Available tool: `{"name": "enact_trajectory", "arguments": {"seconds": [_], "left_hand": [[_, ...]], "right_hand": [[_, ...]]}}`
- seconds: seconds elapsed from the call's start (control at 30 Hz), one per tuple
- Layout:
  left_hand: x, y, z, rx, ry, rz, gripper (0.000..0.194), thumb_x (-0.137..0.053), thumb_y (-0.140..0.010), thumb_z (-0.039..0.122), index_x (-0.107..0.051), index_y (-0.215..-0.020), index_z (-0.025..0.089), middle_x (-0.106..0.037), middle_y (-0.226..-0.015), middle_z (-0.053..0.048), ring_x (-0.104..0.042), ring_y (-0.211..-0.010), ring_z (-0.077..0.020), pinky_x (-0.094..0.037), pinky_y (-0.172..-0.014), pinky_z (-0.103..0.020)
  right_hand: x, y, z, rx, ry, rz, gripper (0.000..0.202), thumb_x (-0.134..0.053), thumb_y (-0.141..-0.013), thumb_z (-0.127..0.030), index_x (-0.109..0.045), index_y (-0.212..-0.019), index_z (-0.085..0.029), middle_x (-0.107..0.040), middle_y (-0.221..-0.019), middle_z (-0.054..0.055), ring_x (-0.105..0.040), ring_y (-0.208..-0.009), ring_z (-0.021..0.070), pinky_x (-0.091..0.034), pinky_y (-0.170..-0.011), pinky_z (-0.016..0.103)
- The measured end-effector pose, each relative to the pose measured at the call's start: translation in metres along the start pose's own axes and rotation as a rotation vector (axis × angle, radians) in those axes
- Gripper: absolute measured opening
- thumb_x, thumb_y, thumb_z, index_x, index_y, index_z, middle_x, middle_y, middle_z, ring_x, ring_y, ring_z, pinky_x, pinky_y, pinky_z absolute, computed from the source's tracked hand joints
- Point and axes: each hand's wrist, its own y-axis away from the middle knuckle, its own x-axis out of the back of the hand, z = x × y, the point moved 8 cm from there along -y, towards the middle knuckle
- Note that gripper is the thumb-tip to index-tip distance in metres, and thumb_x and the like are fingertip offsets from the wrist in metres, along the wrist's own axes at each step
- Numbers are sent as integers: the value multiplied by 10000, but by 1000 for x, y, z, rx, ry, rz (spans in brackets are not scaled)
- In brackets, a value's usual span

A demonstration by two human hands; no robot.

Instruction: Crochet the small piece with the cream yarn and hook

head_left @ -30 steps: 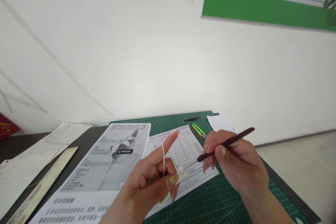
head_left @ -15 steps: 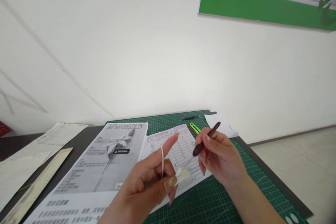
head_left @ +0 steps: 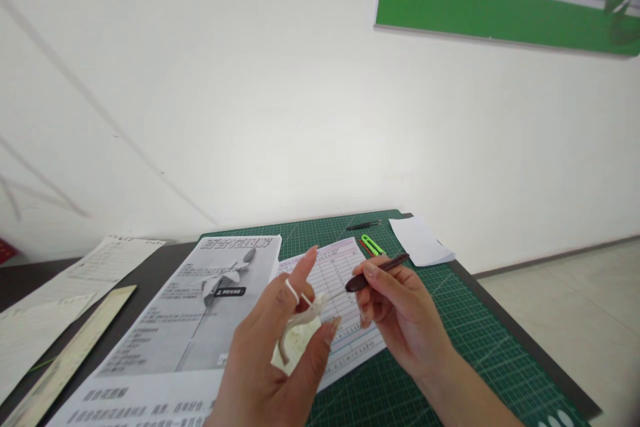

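Observation:
My left hand [head_left: 267,343] pinches a small cream crochet piece [head_left: 299,341] between thumb and fingers, with its index finger raised. White yarn [head_left: 292,291] loops round that finger and runs down to the work. In my right hand [head_left: 403,303] is a crochet hook with a dark brown handle [head_left: 373,273], held like a pen. Its thin metal shaft points left, and the tip meets the top edge of the piece; whether it sits inside a stitch I cannot tell. My left fingers partly hide the crochet piece.
A green cutting mat [head_left: 480,340] covers the dark table. On it lie a printed sheet [head_left: 175,320], a lined form [head_left: 345,263], a bright green clip-like tool [head_left: 371,245], a slim black tool [head_left: 363,225] and white paper [head_left: 420,240]. A ruler [head_left: 75,353] lies left; a wall rises behind.
My left hand has turned, showing more of the crochet piece, and its index finger has shifted left. The hook has moved left and tilted flatter, with my right hand following.

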Motion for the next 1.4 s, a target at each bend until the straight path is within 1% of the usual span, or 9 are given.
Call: {"name": "enact_trajectory", "arguments": {"seconds": [0.13,0.27,0.43,0.63,0.73,0.9,1.1,1.3,1.4], "left_hand": [[-4,-1,7,-168,-120,-70,587,-569,-839,93,-460,-1360,341,-607,-1002,-21,-595,-879,-169,-490,-786,-265],[-3,1,4,-146,-89,-17,531,-543,-852,75,-521,-1313,338,-634,-970,-16,-607,-875,-167,-485,-791,-265],[4,5,-12,135,104,173,442,-653,-801,157,-648,-1204,338,-659,-781,32,-602,-743,-152,-482,-810,-281],[-17,14,-41,536,655,216,560,-793,-674,197,-652,-1205,305,-648,-652,55,-573,-612,-84,-471,-610,-154],[-26,18,-49,591,836,263,652,-812,-653,176,-606,-1253,324,-638,-619,58,-605,-626,-86,-497,-657,-172],[-25,23,-52,544,807,344,738,-817,-660,200,-528,-1319,364,-688,-684,47,-645,-716,-119,-512,-764,-237],[-21,25,-50,510,717,411,672,-827,-643,187,-601,-1255,346,-701,-689,56,-645,-724,-115,-489,-840,-229],[-30,23,-54,680,956,348,668,-837,-609,144,-631,-1225,298,-685,-632,59,-638,-608,-84,-501,-687,-181],[-35,16,-52,736,1085,231,603,-841,-553,66,-705,-1113,247,-673,-573,53,-628,-546,-79,-507,-658,-189]], "right_hand": [[0,0,2,3,-6,2,192,-805,-689,-283,-721,-688,-110,-692,-482,3,-602,-332,72,-484,-345,101],[0,2,5,-9,-20,0,185,-802,-697,-284,-723,-687,-117,-696,-489,2,-609,-340,75,-500,-354,108],[-1,2,6,-8,-44,-11,170,-802,-700,-273,-733,-706,-118,-715,-517,14,-629,-360,80,-516,-375,106],[-4,7,9,9,-69,-11,157,-801,-707,-258,-743,-745,-116,-720,-536,24,-645,-406,70,-523,-421,93],[-5,9,12,26,-85,1,157,-800,-710,-265,-748,-759,-125,-726,-557,27,-647,-421,71,-540,-448,111],[-6,14,9,117,-53,8,134,-783,-732,-267,-755,-787,-148,-733,-586,20,-662,-461,76,-546,-475,116],[-13,27,-9,384,270,-61,108,-646,-853,-191,-745,-893,-211,-757,-714,20,-709,-577,122,-598,-565,201],[-49,80,-22,1239,1119,-377,387,-593,-823,-50,-642,-1201,-116,-740,-965,183,-711,-890,244,-601,-739,312],[-49,82,-19,1268,1170,-427,459,-562,-813,-9,-590,-1262,-102,-728,-953,176,-698,-887,236,-594,-744,325]]}}
